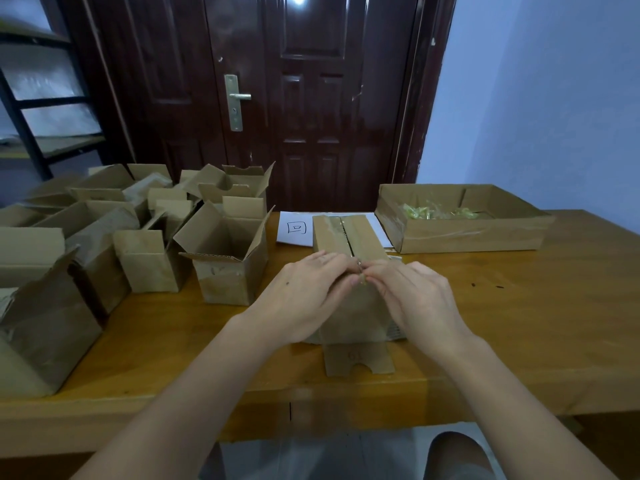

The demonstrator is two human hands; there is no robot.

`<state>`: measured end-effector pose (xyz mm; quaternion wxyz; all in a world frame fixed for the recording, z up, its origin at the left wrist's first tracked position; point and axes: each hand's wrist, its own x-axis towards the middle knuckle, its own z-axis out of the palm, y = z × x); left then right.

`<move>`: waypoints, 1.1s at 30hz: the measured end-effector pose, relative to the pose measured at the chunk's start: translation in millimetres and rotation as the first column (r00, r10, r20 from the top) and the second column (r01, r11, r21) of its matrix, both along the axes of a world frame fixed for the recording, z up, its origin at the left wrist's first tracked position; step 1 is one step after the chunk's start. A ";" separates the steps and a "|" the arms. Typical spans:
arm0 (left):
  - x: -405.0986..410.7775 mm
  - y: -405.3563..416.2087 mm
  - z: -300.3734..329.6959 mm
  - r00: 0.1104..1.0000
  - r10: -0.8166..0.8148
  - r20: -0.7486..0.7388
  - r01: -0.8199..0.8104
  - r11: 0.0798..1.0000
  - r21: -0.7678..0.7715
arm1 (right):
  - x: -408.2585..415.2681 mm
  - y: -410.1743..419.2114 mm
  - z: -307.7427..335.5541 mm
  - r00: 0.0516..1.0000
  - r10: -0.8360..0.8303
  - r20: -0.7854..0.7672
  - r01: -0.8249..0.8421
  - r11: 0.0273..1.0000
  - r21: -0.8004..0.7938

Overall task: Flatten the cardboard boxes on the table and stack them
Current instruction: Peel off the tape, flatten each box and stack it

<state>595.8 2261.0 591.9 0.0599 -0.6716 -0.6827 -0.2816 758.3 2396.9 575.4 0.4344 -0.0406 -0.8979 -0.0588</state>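
A small cardboard box (pixel 346 237) lies on its side in the middle of the wooden table (pixel 519 323), its taped seam facing up. My left hand (pixel 304 296) and my right hand (pixel 415 296) both rest on its near end, fingertips pinched together at the seam on a strip of tape. One flap (pixel 358 358) sticks out flat toward me beneath my hands. Several upright open boxes (pixel 225 258) crowd the left part of the table.
A wide shallow cardboard tray (pixel 467 233) holding yellow-green wrapped bits stands at the back right. A white paper sheet (pixel 294 230) with a drawn mark lies behind the box. A dark door (pixel 311 98) rises behind the table and a metal shelf (pixel 34 98) stands at the far left.
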 end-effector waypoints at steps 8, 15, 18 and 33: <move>4.3 1.7 1.9 0.997 0.065 -0.035 -0.063 0.997 0.054 | -5.6 5.1 3.2 0.992 -0.005 -0.129 0.011 0.999 0.051; 3.5 5.3 -2.9 0.998 0.058 -0.009 -0.057 0.996 0.074 | 1.8 0.6 10.4 0.997 0.064 -0.036 -0.072 0.942 -0.327; 4.1 7.5 -7.9 0.996 0.078 -0.031 -0.074 0.990 0.121 | -1.4 2.7 18.2 0.998 0.046 0.044 -0.017 0.860 -0.510; 8.5 5.7 -23.3 0.963 0.252 0.100 -0.268 0.939 0.216 | -24.5 12.5 43.5 0.982 0.013 0.186 0.092 0.835 -0.542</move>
